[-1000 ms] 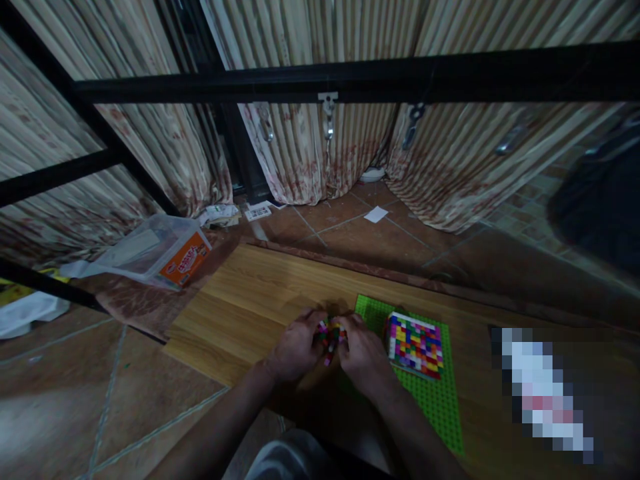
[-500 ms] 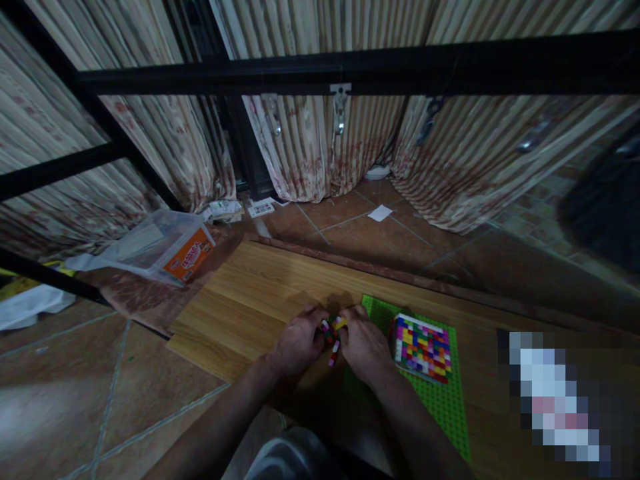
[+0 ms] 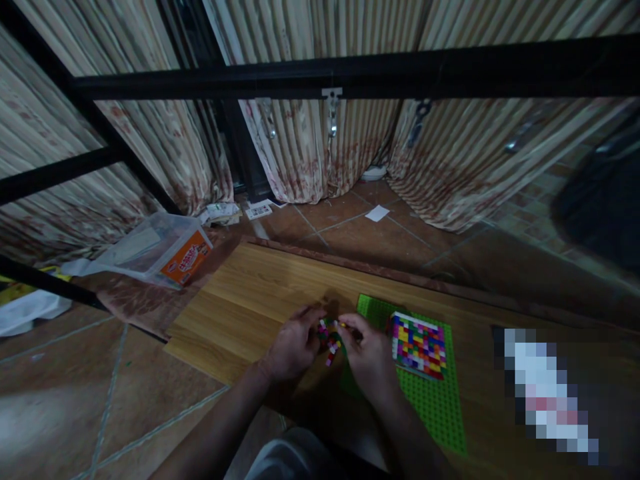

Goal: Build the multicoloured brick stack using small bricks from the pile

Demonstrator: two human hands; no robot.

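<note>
Over the wooden board, my left hand (image 3: 295, 339) is closed on a small cluster of joined toy bricks (image 3: 328, 345) in pink, white, red and yellow. My right hand (image 3: 367, 347) pinches a small yellow brick (image 3: 341, 325) at the right side of that cluster. Whether the yellow brick touches the cluster is too small to make out. Right of my hands lies a green studded baseplate (image 3: 440, 420), partly covered by my right forearm. On it sits a rectangular block of many-coloured bricks (image 3: 419, 345).
The wooden board (image 3: 230, 287) lies under my hands. A clear plastic box (image 3: 155, 247) with an orange label stands at its far left. Black metal bars (image 3: 280, 77) cross in front of striped curtains (image 3: 300, 147). Papers (image 3: 377, 213) lie on the tiled floor. A blurred-out patch covers the right.
My right hand has shifted slightly back from the brick cluster, and its fingers now pinch at the yellow brick. The left hand keeps hold of the cluster. The view has moved a little.
</note>
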